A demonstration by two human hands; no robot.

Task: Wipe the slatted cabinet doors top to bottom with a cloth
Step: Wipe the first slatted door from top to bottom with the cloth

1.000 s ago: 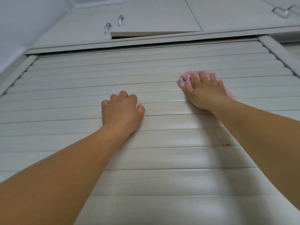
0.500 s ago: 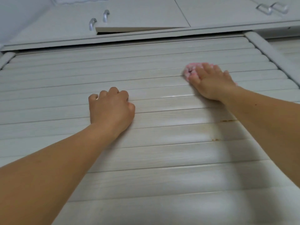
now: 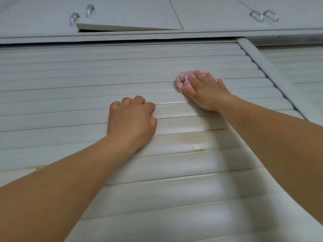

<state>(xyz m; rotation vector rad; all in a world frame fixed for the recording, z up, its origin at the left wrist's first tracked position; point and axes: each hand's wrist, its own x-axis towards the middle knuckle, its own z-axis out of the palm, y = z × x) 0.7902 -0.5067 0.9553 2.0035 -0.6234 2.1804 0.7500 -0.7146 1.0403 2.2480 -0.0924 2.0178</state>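
A pale grey slatted cabinet door [image 3: 70,88] fills the view. My right hand [image 3: 204,91] presses a pink and white cloth [image 3: 182,80] flat against an upper slat right of centre. The cloth shows only past my fingertips and thumb; the rest is hidden under the palm. My left hand [image 3: 131,121] rests on the slats lower and to the left, with fingers curled and nothing in it.
Orange stains [image 3: 199,147] mark the slats below my right hand. A rounded vertical post [image 3: 267,74] divides this door from a second slatted door [image 3: 297,67]. Above, an upper cabinet door [image 3: 125,16] hangs ajar beside metal handles [image 3: 74,19].
The cloth has bunched up smaller under my right hand, which has slid a little along the upper slats. My left hand stays curled on the door. The view has shifted.
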